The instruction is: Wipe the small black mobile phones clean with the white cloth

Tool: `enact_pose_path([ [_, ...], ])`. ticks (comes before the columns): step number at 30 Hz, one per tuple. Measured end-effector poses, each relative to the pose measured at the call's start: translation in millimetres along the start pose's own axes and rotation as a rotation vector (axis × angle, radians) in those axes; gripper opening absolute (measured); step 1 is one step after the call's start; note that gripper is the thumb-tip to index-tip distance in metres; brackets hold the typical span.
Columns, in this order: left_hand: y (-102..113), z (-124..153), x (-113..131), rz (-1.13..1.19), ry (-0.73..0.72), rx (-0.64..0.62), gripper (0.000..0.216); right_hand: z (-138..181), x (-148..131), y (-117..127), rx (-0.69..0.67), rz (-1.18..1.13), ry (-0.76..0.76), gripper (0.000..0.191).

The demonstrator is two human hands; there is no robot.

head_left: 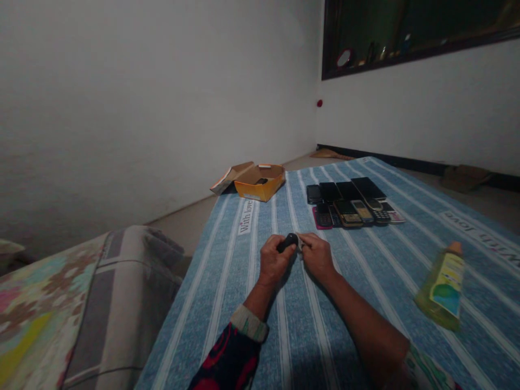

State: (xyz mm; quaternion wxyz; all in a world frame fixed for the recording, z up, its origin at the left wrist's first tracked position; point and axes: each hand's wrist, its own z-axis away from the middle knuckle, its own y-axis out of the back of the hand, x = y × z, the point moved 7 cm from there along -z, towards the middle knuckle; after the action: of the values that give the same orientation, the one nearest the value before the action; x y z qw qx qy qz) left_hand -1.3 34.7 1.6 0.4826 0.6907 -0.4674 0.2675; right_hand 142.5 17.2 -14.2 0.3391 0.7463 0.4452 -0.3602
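Note:
My left hand (273,261) is wrapped around a small black object with a rounded end (288,241); it may be a phone, but the fingers hide most of it. Close beside it, my right hand (319,257) has its fingers pinched together at the object's right side. A small whitish bit (300,244) shows at those fingertips, too little to name. Both hands are just above the blue striped cloth (260,292). Beyond them, to the right, several mobile phones (347,212) lie in two rows, keypad phones in front and larger dark-screened ones (368,188) behind.
An orange cardboard box (260,191) stands at the far left with its lid (231,177) tipped open and a dark item (262,181) inside. A bottle of yellow-green liquid (442,287) lies at the right. Left of the covered surface is a patterned, draped bed or seat (93,314).

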Motion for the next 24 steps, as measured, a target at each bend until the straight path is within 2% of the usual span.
enact_pose_path([
  [4,1,0,1,0.047,0.026,0.027,0.010,3,22,-2,0.027,-0.332,-0.421,0.039],
  [6,-1,0,2,0.063,0.024,0.029,0.011,7,26,-6,0.043,-0.491,-0.583,0.041],
  [9,-3,0,4,0.085,0.032,0.000,0.011,7,24,-5,0.069,-0.529,-0.623,0.042],
  [11,-4,-1,5,0.099,0.041,-0.021,0.011,1,17,2,0.088,-0.435,-0.513,0.040],
  [15,-5,-4,9,0.112,0.031,-0.047,0.011,-7,-15,14,0.110,-0.175,-0.072,0.040],
  [18,-4,-5,15,0.075,-0.005,-0.052,0.007,-2,-37,11,0.096,0.015,0.199,0.045],
  [20,-2,-5,18,0.035,-0.032,-0.048,0.003,2,-45,6,0.068,0.125,0.296,0.045],
  [24,1,-4,21,-0.025,-0.056,-0.060,0.002,8,-47,-1,0.051,0.224,0.370,0.045],
])
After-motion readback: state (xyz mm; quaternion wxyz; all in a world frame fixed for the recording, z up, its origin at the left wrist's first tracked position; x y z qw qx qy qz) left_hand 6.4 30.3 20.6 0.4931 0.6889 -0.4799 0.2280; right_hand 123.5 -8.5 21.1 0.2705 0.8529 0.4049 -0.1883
